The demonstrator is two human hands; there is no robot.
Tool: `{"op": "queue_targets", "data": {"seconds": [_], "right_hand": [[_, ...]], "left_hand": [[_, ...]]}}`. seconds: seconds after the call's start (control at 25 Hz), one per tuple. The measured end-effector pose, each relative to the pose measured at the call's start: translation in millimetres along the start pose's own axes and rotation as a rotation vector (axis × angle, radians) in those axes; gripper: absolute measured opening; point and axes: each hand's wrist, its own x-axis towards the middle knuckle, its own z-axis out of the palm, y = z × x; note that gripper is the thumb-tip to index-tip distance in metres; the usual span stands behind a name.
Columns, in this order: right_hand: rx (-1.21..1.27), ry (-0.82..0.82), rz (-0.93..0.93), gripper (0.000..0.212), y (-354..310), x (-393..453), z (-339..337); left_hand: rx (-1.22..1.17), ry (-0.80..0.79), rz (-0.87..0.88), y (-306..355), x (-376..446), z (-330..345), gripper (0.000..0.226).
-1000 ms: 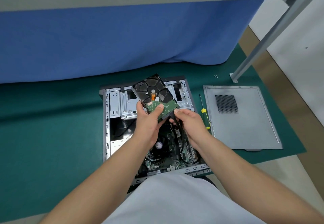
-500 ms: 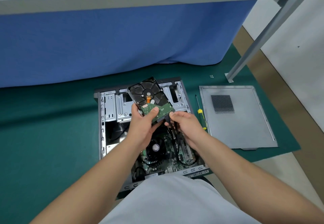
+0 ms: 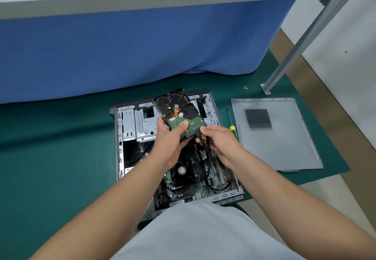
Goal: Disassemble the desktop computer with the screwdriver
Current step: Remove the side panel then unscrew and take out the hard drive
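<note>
The hard drive is gripped at its near end by the left hand, thumb laid across the green circuit board, and is held tilted above the open computer case. Its long axis is seen to run away from the hands toward the far left. The cable plug at the drive's near right corner is pinched by the fingers of the right hand, which is the nearer hand to the connector; the black cables are led down from it into the case. The plug is judged to need pulling straight back along that axis. The screwdriver lies just beyond the right hand, beside the removed side panel, on the green mat.
</note>
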Motion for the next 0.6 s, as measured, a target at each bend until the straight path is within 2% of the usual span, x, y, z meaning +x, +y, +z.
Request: {"op": "queue_targets", "data": {"seconds": [0.12,0.28,0.48,0.6], "right_hand": [[0.028,0.064,-0.017,0.016,0,1,7],[-0.085,-0.028,0.003,0.016,-5,3,-3],[-0.013,0.078,-0.016,0.016,-3,5,12],[-0.088,-0.029,0.012,0.017,-9,7,2]], "left_hand": [[-0.013,0.044,0.036,-6,-2,6,0.044],[-0.054,0.002,-0.026,3,2,-4,0.05],[-0.071,0.065,0.01,-7,0,4,0.039],[-0.096,0.02,-0.025,2,5,-5,0.044]]}}
